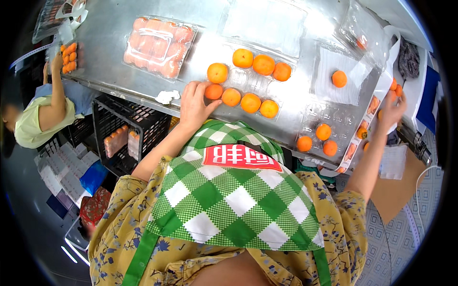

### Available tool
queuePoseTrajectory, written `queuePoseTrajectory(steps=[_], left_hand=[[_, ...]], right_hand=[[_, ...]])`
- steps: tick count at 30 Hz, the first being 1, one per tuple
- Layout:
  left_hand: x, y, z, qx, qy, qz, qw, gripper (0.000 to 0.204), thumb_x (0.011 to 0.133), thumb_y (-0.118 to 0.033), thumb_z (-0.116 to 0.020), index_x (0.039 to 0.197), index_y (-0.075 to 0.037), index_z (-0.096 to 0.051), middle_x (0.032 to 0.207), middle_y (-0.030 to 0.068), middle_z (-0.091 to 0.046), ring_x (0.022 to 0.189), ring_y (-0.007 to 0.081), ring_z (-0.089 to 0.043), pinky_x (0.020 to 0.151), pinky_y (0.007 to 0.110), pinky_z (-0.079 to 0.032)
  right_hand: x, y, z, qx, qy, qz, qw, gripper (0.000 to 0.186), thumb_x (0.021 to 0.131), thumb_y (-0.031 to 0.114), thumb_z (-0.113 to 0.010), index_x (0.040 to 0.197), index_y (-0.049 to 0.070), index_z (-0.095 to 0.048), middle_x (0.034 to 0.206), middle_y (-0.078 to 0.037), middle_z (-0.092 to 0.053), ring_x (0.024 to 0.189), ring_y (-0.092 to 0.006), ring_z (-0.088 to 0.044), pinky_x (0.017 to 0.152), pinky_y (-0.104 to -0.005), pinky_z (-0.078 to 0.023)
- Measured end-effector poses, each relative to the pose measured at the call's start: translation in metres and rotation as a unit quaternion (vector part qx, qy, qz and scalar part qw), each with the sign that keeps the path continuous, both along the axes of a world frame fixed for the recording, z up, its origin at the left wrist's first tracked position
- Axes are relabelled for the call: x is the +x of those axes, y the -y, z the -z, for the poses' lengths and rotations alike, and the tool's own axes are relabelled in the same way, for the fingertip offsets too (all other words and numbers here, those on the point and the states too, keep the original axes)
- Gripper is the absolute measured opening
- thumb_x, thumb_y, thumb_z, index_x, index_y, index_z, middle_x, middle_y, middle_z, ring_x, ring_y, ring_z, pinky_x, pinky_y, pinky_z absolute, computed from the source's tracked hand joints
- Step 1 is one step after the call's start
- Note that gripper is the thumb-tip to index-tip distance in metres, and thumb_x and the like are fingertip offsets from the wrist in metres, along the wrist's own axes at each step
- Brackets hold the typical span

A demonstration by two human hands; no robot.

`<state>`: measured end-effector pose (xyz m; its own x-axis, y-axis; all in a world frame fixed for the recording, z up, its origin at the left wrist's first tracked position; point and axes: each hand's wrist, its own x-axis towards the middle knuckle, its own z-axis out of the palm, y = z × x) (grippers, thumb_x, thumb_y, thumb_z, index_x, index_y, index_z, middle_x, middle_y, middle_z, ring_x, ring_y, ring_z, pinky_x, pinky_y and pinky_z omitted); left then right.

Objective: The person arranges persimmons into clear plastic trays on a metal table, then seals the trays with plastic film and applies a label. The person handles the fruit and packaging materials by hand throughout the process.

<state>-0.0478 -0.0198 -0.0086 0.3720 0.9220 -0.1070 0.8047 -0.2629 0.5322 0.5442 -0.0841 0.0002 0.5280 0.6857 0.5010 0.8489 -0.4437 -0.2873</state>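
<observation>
My left hand point(194, 106) rests at the near left corner of a clear plastic tray point(255, 82), thumb and fingers closed round a mandarin point(213, 91). Several more orange mandarins point(250, 102) sit in that tray in two rows, with bare hollows between them. Out to the right, my right hand point(393, 111) reaches into a box with a fruit-printed side point(366, 125), its fingers bent round a mandarin point(399, 90). Another mandarin point(393, 84) lies just beyond the fingertips. Part of the right hand's grip is hidden.
A closed pack of fruit point(157, 46) lies on the metal table point(102, 45). Clear trays with a few mandarins point(323, 132) stand at the right. Below the left edge is a black crate point(138, 131) holding packs. At the far left a person point(45, 114) handles another pack.
</observation>
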Motion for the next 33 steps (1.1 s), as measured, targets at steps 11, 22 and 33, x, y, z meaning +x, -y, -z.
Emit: queuePoseTrajectory(steps=[11,22,33], left_hand=[[0.0,-0.014,-0.006,-0.078,0.194,-0.02,0.978,0.042,0.068,-0.008,-0.076,0.107,-0.003,-0.063,0.1,0.0106,-0.058,0.093,0.0263,-0.059,0.08,0.035,-0.049],[0.015,-0.007,-0.03,-0.148,0.416,0.034,0.897,0.055,0.076,0.0,-0.067,0.128,-0.002,-0.05,0.123,0.0132,-0.056,0.113,0.0253,-0.055,0.096,0.037,-0.046],[0.023,-0.011,-0.032,-0.458,0.522,-0.11,0.711,0.04,0.085,-0.003,-0.064,0.123,0.001,-0.049,0.113,0.0122,-0.058,0.102,0.0172,-0.06,0.087,0.03,-0.051]], right_hand=[[-0.346,-0.012,-0.007,-0.147,-0.483,-0.336,0.795,0.051,0.076,0.012,-0.072,0.122,0.003,-0.052,0.118,-0.013,-0.057,0.11,-0.025,-0.054,0.095,-0.0369,-0.042],[-0.385,-0.027,-0.017,-0.09,-0.651,-0.381,0.651,0.057,0.072,0.014,-0.076,0.123,0.004,-0.051,0.113,-0.007,-0.059,0.103,-0.0177,-0.057,0.088,-0.0326,-0.046],[-0.392,-0.026,-0.023,-0.042,-0.416,-0.403,0.814,0.059,0.064,0.011,-0.077,0.118,0.006,-0.053,0.11,-0.012,-0.057,0.102,-0.0294,-0.055,0.085,-0.0376,-0.047]])
